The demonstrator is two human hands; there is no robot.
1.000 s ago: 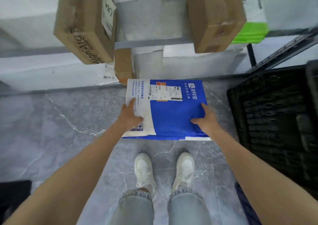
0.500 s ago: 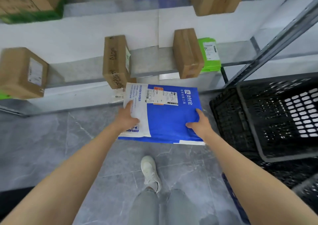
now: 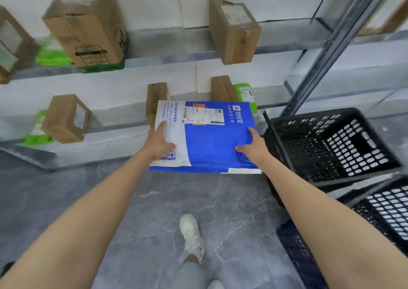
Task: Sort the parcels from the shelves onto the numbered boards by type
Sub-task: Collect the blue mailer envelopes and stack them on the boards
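Observation:
I hold a flat blue and white mailer parcel (image 3: 212,140) with a shipping label level in front of me, above the grey floor. My left hand (image 3: 160,144) grips its white left edge, thumb on top. My right hand (image 3: 251,148) grips its blue right edge the same way. Behind it stand metal shelves (image 3: 176,56) with brown cardboard boxes (image 3: 86,26) (image 3: 234,29) (image 3: 66,118) and green mailer bags (image 3: 244,93) (image 3: 51,57). No numbered board is in view.
Stacked black perforated plastic crates (image 3: 331,145) stand close on the right, with a dark blue one (image 3: 298,249) low beside my right arm. A slanted metal shelf post (image 3: 326,45) rises at the right. Grey tiled floor (image 3: 154,211) lies below, with my white shoe (image 3: 191,233) on it.
The view has lifted from the floor toward the shelves, showing higher rows of boxes. Both hands keep the same hold on the parcel. One foot has stepped forward.

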